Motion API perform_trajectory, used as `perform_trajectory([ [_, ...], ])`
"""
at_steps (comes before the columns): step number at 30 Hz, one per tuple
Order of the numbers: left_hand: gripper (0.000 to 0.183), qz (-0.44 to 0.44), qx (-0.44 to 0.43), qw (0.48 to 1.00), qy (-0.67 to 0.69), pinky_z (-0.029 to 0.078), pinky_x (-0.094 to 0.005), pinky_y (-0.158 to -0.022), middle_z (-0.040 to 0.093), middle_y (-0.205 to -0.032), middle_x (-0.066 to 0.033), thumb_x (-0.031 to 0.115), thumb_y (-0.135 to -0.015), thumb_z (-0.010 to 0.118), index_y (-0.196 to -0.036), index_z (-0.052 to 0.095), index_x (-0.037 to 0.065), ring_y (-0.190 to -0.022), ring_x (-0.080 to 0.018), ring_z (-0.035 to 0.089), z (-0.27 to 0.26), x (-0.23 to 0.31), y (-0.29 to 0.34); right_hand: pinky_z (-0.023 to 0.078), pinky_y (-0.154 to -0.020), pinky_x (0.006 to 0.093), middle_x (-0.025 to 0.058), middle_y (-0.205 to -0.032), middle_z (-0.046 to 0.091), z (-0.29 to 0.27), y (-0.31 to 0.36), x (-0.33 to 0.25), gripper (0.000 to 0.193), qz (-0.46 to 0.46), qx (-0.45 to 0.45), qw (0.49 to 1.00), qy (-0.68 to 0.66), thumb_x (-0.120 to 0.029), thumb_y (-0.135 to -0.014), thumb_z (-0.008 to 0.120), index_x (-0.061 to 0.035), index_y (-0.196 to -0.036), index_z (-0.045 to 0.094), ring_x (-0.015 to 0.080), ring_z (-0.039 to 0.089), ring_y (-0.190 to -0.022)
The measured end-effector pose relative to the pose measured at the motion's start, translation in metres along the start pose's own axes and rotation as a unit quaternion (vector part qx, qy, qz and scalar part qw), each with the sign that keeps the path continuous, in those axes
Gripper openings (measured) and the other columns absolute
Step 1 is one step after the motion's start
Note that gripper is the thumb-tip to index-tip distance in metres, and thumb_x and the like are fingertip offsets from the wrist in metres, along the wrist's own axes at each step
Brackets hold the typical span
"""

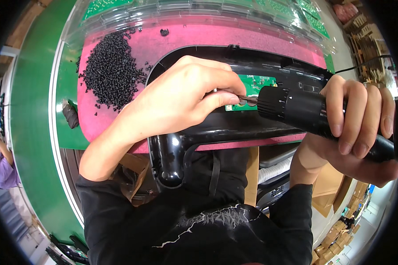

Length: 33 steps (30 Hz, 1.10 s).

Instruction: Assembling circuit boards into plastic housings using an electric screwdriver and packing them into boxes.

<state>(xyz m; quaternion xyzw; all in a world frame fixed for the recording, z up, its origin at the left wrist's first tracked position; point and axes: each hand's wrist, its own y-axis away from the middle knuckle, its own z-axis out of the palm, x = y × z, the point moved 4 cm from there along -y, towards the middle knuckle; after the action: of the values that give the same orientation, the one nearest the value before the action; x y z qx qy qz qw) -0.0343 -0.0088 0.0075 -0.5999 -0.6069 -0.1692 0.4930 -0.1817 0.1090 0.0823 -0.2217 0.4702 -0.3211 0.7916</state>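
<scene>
My right hand [358, 117] is wrapped round the body of a black electric screwdriver [292, 106], held almost level and pointing left. Its metal bit [250, 100] ends between the thumb and forefinger of my left hand [194, 88], which are pinched together. Whether a screw is also between these fingertips is hidden. Right below the bit, a green circuit board [263, 82] lies inside a glossy black plastic housing [234, 128], partly covered by my hands and the tool. The housing has a rounded arm pointing toward me at its left.
A heap of small black screws [110, 68] lies on the pink mat [90, 119], left of the housing. A black ring-shaped piece [164, 32] sits behind it. Clear plastic trays [199, 15] line the back. A dark bundle [70, 115] rests on the green table. An open cardboard box [135, 172] stands below.
</scene>
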Motion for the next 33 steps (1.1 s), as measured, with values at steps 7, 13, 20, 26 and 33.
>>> perform_trajectory([
  [7,0.012,-0.075,0.057,0.995,-0.009,0.051,-0.0316,-0.068,0.064,-0.078,-0.0119,-0.002,-0.082,0.062,-0.095,0.062,-0.003,-0.072,-0.0226,0.064,-0.002,-0.005,0.003,0.039,-0.062,0.0238,-0.0062,-0.068,0.053,0.004,-0.009,0.011,0.047,0.069,-0.078,0.992,0.067,-0.047,-0.075,0.069,-0.0096,-0.098,0.053,0.0069,0.049,-0.057],
  [13,0.013,-0.034,0.09,0.988,-0.118,0.049,-0.0364,-0.069,0.061,-0.082,-0.0152,0.0,-0.086,0.057,-0.099,0.055,-0.002,-0.074,-0.0316,0.062,-0.006,-0.004,0.004,0.035,-0.062,0.0275,-0.0031,-0.068,0.048,-0.004,-0.009,0.032,0.05,0.09,-0.077,0.982,0.151,-0.053,-0.085,0.056,-0.0066,-0.104,0.054,0.009,0.042,-0.057],
  [20,0.015,-0.088,0.05,0.988,-0.114,0.047,-0.0399,-0.071,0.06,-0.088,-0.0172,0.002,-0.087,0.057,-0.101,0.054,-0.001,-0.08,-0.0357,0.06,-0.005,-0.008,0.012,0.035,-0.061,0.0276,-0.0029,-0.066,0.047,-0.005,-0.011,0.049,0.048,0.113,-0.063,0.978,0.164,-0.052,-0.087,0.052,-0.0059,-0.1,0.053,0.0091,0.041,-0.056],
  [26,0.018,-0.051,0.076,0.987,-0.13,0.047,-0.0405,-0.071,0.059,-0.088,-0.0173,0.001,-0.084,0.06,-0.101,0.053,-0.002,-0.08,-0.0356,0.06,-0.005,-0.007,0.013,0.035,-0.059,0.0259,-0.0032,-0.065,0.046,0.003,-0.023,0.058,0.045,0.168,-0.099,0.969,0.154,-0.051,-0.087,0.053,-0.0064,-0.096,0.049,0.0084,0.041,-0.054],
  [33,0.019,-0.048,0.058,0.988,-0.133,0.047,-0.042,-0.07,0.058,-0.089,-0.0187,0.001,-0.084,0.059,-0.102,0.053,-0.003,-0.082,-0.037,0.06,-0.001,-0.01,0.013,0.034,-0.054,0.0243,-0.0037,-0.064,0.045,-0.001,-0.028,0.069,0.046,0.194,-0.151,0.958,0.149,-0.049,-0.089,0.052,-0.0047,-0.099,0.05,0.0068,0.039,-0.052],
])
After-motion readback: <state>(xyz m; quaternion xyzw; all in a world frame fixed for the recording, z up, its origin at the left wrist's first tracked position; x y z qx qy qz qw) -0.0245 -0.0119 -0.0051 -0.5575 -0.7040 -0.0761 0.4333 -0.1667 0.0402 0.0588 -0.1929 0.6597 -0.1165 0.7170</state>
